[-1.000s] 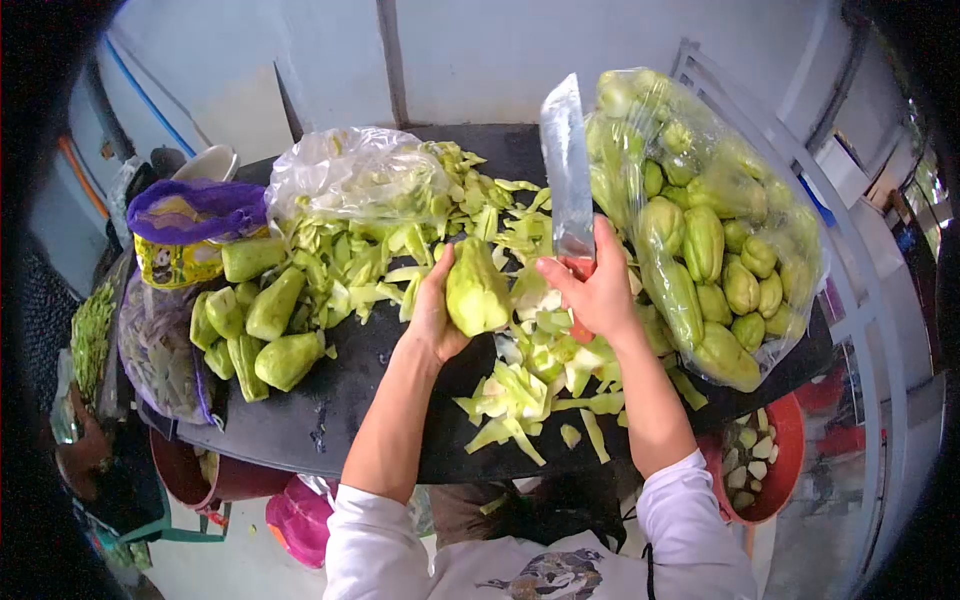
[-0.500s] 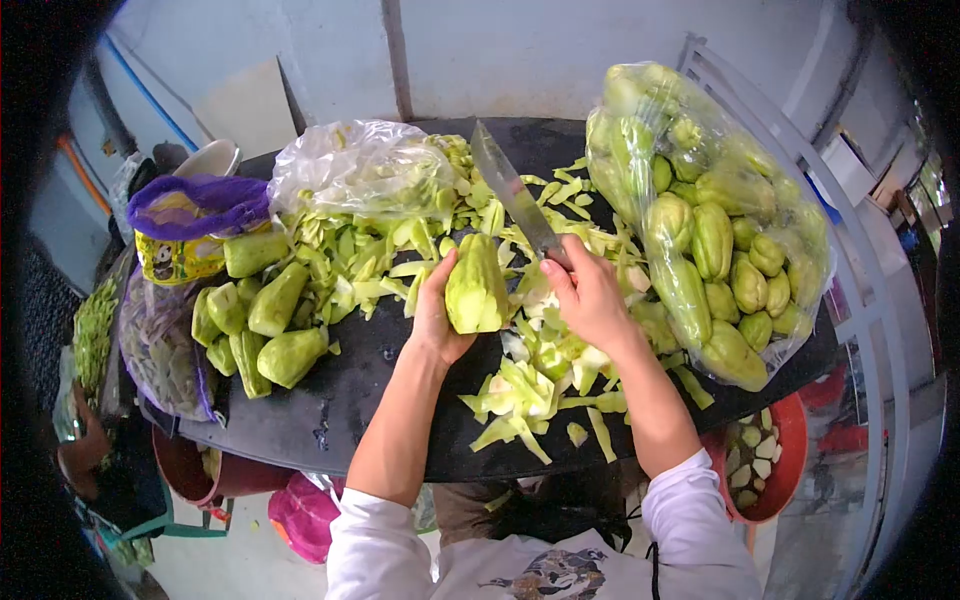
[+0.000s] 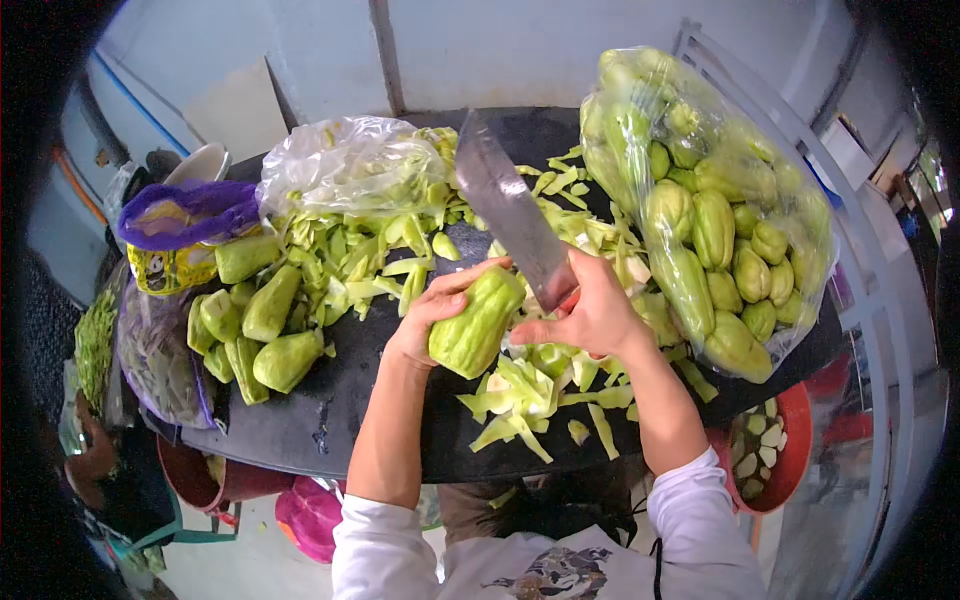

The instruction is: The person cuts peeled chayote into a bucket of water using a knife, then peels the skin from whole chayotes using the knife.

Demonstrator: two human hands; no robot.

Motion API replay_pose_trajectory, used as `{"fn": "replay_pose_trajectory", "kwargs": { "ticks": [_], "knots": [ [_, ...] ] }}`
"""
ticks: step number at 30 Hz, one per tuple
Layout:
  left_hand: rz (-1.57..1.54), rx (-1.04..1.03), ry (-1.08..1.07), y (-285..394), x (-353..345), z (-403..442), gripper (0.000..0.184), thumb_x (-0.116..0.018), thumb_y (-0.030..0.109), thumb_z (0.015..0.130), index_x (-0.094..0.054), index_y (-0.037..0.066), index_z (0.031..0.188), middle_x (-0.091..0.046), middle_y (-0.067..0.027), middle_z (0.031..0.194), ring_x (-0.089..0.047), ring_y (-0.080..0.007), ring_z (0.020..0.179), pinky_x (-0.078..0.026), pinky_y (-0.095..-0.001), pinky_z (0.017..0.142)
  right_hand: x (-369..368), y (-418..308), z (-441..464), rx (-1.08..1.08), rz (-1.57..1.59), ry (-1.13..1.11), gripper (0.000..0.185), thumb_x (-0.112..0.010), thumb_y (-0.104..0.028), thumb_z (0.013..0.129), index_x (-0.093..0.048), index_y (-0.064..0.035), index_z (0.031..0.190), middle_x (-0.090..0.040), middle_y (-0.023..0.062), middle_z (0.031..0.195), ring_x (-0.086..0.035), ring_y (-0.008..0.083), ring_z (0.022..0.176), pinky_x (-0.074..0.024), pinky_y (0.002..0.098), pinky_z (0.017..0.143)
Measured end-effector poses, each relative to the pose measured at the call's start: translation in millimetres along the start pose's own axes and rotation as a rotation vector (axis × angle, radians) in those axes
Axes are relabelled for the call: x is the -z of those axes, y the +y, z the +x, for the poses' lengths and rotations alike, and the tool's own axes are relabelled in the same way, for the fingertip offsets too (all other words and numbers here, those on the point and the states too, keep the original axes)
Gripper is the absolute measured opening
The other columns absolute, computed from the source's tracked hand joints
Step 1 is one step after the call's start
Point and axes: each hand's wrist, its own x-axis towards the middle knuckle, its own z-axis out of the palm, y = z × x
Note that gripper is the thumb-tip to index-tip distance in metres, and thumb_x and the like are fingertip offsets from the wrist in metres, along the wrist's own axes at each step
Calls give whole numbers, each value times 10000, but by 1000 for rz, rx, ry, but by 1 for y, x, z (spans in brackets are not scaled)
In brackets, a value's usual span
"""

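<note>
Cupping tilted chayote (image 3: 478, 322), left hand (image 3: 422, 320)

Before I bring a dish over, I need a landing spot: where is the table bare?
The table is bare at the near left, between the loose chayotes and the left forearm, with a smaller patch at the far edge between the knife and the big bag. Peelings crowd the middle.

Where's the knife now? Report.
In the head view, the knife is near the centre, in the right hand, beside the green vegetable in the left hand.
</note>
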Motion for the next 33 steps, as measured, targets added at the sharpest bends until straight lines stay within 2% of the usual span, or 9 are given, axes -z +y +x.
{"fn": "replay_pose_trajectory", "kwargs": {
  "ticks": [4, 8, 13, 22, 24, 27, 28, 30, 33],
  "knots": [
    [61, 42, 2, -3, 15, -3, 699, -749, 242, 723, -539, -48, 1323, -614, -192, 1244, -623, -260, 1083, -456, -350, 980, -5, -8, -3, 40, -70, -1, 725, -951, -431, 538, -616, -23, 1034, -605, -33, 674, -526, 42, 586, -432, 209, 531],
    [96, 63, -13, -2, 16, -7, 657, -743, 211, 707, -574, -45, 1287, -627, -190, 1228, -621, -268, 1088, -452, -352, 987, -6, -8, -3, 91, -123, 12, 719, -945, -456, 535, -623, -18, 1005, -597, -22, 636, -521, 52, 556, -433, 231, 518],
    [147, 35, 76, -2, 10, -8, 614, -741, 196, 667, -619, -66, 1208, -651, -198, 1172, -632, -262, 1048, -468, -340, 956, -6, -6, -3, 104, -192, 26, 713, -928, -500, 542, -630, -18, 975, -584, -7, 598, -524, 69, 530, -443, 253, 510],
    [159, -5, 122, -5, 9, -5, 587, -717, 222, 680, -625, -84, 1172, -674, -183, 1084, -646, -247, 956, -502, -334, 859, -7, -7, -2, 89, -236, 22, 694, -883, -530, 614, -630, -8, 996, -588, 17, 569, -553, 93, 508, -468, 279, 500],
    [150, -2, 118, -3, 7, -5, 579, -717, 222, 687, -625, -83, 1170, -674, -182, 1078, -647, -244, 947, -504, -333, 852, -8, -10, -2, 20, -261, -8, 652, -860, -529, 645, -575, 4, 889, -624, 93, 578, -644, 215, 521, -505, 337, 524],
    [141, -2, 120, -1, 4, -5, 565, -716, 223, 705, -624, -81, 1172, -674, -179, 1075, -650, -238, 935, -507, -328, 840, -10, -9, -2, 44, -277, 34, 665, -856, -541, 645, -571, 9, 887, -627, 96, 581, -653, 224, 529, -509, 343, 525],
    [141, -6, 127, -1, 3, -5, 560, -714, 224, 716, -622, -79, 1177, -674, -177, 1076, -651, -236, 932, -507, -325, 835, -11, -6, -2, 45, -276, 31, 665, -856, -541, 645, -571, 9, 887, -627, 96, 581, -653, 224, 529, -509, 343, 525],
    [146, -8, 136, -2, 4, -5, 558, -714, 226, 722, -621, -77, 1180, -675, -175, 1078, -651, -233, 934, -507, -322, 833, -13, 2, -2, 168, -277, 84, 744, -866, -575, 605, -601, 22, 961, -576, 26, 539, -560, 105, 472, -463, 273, 472],
    [155, -22, 152, -3, 2, -4, 551, -710, 230, 732, -620, -74, 1183, -676, -169, 1078, -652, -228, 935, -507, -316, 828, -13, 1, -3, 128, -286, 79, 760, -867, -596, 581, -602, 9, 956, -569, 18, 543, -549, 98, 478, -462, 271, 477]
  ]
}}
